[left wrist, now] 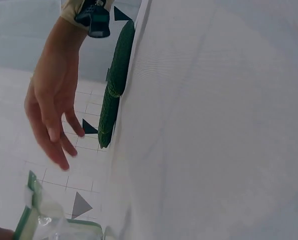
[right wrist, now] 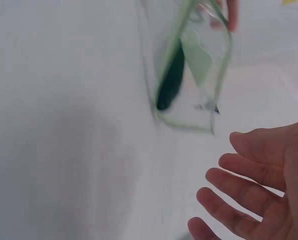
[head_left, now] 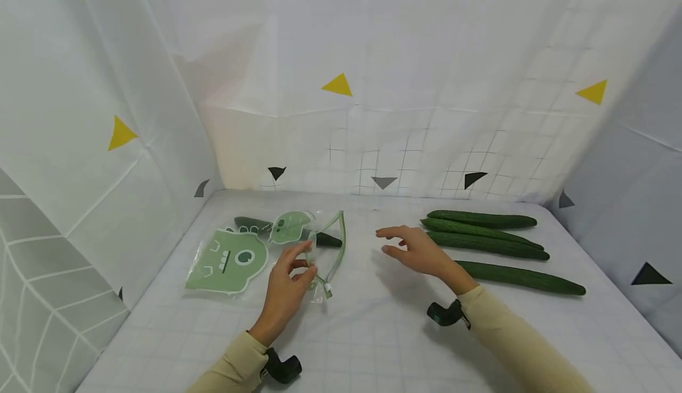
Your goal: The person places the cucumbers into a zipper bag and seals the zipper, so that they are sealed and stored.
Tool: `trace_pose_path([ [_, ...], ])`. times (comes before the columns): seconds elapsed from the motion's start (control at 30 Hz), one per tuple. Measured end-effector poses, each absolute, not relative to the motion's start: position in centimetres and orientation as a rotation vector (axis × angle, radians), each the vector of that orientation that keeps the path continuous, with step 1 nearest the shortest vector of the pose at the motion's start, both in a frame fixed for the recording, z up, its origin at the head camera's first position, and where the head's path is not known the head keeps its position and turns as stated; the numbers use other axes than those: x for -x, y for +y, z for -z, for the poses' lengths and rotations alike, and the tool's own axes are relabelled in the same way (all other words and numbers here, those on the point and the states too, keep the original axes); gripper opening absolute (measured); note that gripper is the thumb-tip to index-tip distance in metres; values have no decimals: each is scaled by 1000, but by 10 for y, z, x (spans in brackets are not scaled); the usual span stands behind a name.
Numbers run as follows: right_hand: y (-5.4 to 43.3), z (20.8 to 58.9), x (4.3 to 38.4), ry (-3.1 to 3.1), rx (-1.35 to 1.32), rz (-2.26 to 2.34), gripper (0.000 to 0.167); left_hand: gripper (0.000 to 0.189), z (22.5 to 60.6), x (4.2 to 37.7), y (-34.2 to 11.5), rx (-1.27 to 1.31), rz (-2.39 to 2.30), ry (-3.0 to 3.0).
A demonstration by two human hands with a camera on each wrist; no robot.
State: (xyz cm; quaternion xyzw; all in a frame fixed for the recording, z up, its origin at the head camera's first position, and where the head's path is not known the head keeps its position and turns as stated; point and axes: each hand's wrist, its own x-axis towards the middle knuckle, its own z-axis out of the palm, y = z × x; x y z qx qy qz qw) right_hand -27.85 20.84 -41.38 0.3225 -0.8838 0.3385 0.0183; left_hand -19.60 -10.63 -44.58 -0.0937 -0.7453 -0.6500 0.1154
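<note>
Bag [head_left: 253, 260] at ten o'clock on the white table [head_left: 383, 345], mouth gaping toward three, and the left hand [head_left: 288, 289] had one lip of it pinched between thumb and fingers! Across at two o'clock hung the right hand [head_left: 418, 254], fingers spread, gripping nothing, near four loose cucumbers [head_left: 487, 245]. Tense stuff, because that film looked limp: if the pinch slackened, the mouth could well flop closed. The packed cucumber [head_left: 328, 240] was another worry, its dark tip lying so close to the opening that a hard tug toward nine might leave it poking out. And the loose ones, being round-sided, could roll if a sleeve [head_left: 511, 334] brushed them. What a looker the bag was, though: clear and crinkled, catching the light, with a big one-eyed green monster [head_left: 229, 260] baring white teeth on its nine o'clock side, a smaller green face [head_left: 289, 226] up around twelve, and a pale green zip strip [head_left: 343, 244] framing the open end.
</note>
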Motion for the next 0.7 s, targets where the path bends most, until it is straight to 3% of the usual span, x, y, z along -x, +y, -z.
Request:
trace_pose_path([
  [0.37,306,385,252,-2752,-742,-887,34,52,447,197,-107,266,1913,-2168],
  [0.7,365,379,234,-2801,-640,-809,35,53,448,199,-107,276,1902,-2159],
])
